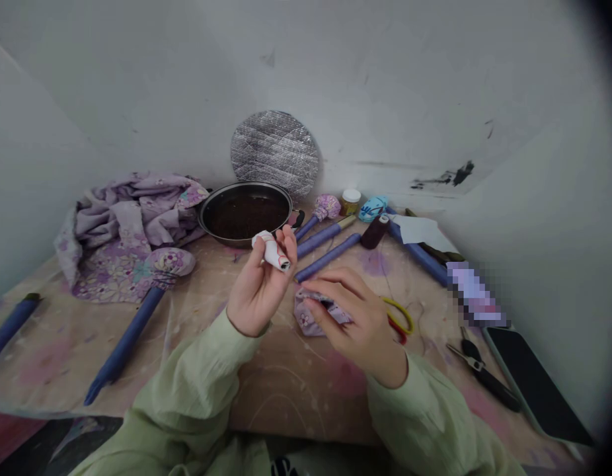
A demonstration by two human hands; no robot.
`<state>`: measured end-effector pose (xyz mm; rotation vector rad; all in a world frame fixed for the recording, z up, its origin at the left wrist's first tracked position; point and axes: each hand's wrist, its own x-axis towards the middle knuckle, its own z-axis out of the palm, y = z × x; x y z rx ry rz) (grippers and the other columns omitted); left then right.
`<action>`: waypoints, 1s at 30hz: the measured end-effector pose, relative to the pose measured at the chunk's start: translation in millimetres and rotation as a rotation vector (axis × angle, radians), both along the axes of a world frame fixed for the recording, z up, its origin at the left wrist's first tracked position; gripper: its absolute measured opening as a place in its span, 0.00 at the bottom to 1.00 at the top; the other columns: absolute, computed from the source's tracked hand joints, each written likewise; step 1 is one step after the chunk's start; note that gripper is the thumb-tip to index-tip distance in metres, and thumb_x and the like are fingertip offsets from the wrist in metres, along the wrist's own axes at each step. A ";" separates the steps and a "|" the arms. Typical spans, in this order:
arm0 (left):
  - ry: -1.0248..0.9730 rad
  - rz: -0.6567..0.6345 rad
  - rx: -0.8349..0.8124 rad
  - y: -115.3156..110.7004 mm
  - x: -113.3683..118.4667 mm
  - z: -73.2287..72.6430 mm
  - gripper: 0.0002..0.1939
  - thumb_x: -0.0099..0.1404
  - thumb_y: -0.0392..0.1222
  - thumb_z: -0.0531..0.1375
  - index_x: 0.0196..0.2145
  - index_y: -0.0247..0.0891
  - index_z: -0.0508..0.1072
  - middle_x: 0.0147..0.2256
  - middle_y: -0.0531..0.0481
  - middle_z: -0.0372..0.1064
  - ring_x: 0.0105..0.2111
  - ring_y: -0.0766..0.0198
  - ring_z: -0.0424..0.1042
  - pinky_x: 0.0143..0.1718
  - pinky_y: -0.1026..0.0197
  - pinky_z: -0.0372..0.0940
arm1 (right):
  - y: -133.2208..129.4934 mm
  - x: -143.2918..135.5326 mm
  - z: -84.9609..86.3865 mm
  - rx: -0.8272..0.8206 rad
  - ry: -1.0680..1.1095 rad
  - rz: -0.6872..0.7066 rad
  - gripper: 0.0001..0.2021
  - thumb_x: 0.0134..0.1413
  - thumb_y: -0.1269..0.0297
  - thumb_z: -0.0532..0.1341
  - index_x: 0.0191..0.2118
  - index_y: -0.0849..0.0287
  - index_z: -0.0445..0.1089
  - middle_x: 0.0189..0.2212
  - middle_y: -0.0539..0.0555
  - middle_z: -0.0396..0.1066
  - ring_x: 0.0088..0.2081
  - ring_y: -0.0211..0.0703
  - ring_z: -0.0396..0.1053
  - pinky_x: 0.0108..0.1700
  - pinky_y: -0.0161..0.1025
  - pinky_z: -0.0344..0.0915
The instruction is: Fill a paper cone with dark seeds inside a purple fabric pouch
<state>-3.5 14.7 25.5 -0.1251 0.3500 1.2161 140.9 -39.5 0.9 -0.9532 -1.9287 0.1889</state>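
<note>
Left hand [256, 294] loosely grips a white roll [271, 250] mid-frame, probably so it won't slip, and the right hand [368, 324] just pinches floral cloth [307, 318].

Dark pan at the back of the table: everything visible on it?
Round, shallow pan, metal-looking, with a paler rim and a black side handle on the right. It sits upright, holding something dark brown; liquid or solid, I can't tell. A silvery disc stands behind. Bunched floral cloth lies at its left; contact unclear.

Loose, wrinkled pale-green long sleeves [187, 377].
</note>
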 end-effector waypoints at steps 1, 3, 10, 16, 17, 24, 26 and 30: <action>0.014 -0.002 0.006 -0.5 0.1 0.0 0.22 0.73 0.47 0.41 0.38 0.30 0.69 0.33 0.47 0.72 0.38 0.72 0.74 0.39 0.72 0.72 | -0.5 -0.4 -0.4 0.001 -0.001 0.003 0.09 0.55 0.72 0.60 0.42 0.61 0.71 0.37 0.55 0.70 0.40 0.40 0.68 0.43 0.41 0.67; 0.032 -0.017 0.033 -1.5 -0.1 -0.4 0.23 0.74 0.46 0.40 0.37 0.31 0.69 0.33 0.47 0.72 0.38 0.73 0.74 0.40 0.73 0.71 | -1.5 -0.7 -0.6 -0.001 -0.001 0.008 0.09 0.55 0.72 0.60 0.43 0.60 0.71 0.37 0.55 0.70 0.40 0.40 0.68 0.43 0.41 0.67; 0.105 -0.042 0.142 -8.8 -0.9 1.9 0.23 0.75 0.41 0.38 0.39 0.32 0.71 0.34 0.49 0.73 0.38 0.77 0.74 0.41 0.77 0.70 | -5.6 -1.9 0.5 0.008 -0.011 0.015 0.10 0.56 0.72 0.59 0.44 0.61 0.71 0.37 0.55 0.70 0.40 0.39 0.67 0.42 0.39 0.67; 0.044 -0.037 0.123 -14.5 -0.4 7.7 0.22 0.75 0.42 0.38 0.40 0.32 0.69 0.33 0.49 0.72 0.38 0.76 0.75 0.40 0.76 0.70 | -4.7 -2.0 2.7 0.029 0.005 0.021 0.05 0.55 0.73 0.60 0.38 0.61 0.71 0.34 0.54 0.70 0.38 0.39 0.67 0.40 0.38 0.67; 0.040 -0.038 0.120 -14.4 -0.7 8.0 0.22 0.74 0.42 0.39 0.40 0.32 0.69 0.33 0.49 0.72 0.38 0.75 0.75 0.40 0.75 0.71 | -4.8 -2.1 3.1 0.031 0.013 0.021 0.03 0.55 0.73 0.60 0.35 0.61 0.71 0.33 0.54 0.70 0.37 0.38 0.67 0.39 0.38 0.67; 0.284 -0.075 0.337 -15.9 3.4 -3.9 0.10 0.71 0.44 0.50 0.37 0.36 0.67 0.29 0.53 0.68 0.31 0.72 0.73 0.32 0.71 0.69 | -5.0 1.8 5.2 0.020 0.013 0.002 0.08 0.57 0.67 0.60 0.27 0.59 0.67 0.27 0.52 0.69 0.32 0.40 0.65 0.36 0.40 0.63; 0.506 -0.018 0.625 -20.6 5.1 -13.2 0.08 0.65 0.45 0.58 0.39 0.39 0.66 0.27 0.56 0.65 0.28 0.71 0.70 0.29 0.68 0.67 | -3.0 9.0 8.0 0.006 0.009 -0.071 0.11 0.58 0.67 0.58 0.24 0.59 0.66 0.24 0.50 0.67 0.30 0.39 0.64 0.34 0.40 0.62; 1.126 0.253 1.119 -28.4 2.4 -33.6 0.14 0.59 0.40 0.64 0.42 0.39 0.67 0.33 0.52 0.68 0.35 0.66 0.69 0.40 0.61 0.66 | 2.8 28.7 16.4 -0.025 -0.021 -0.239 0.09 0.56 0.65 0.60 0.25 0.58 0.66 0.25 0.50 0.67 0.30 0.39 0.66 0.34 0.38 0.62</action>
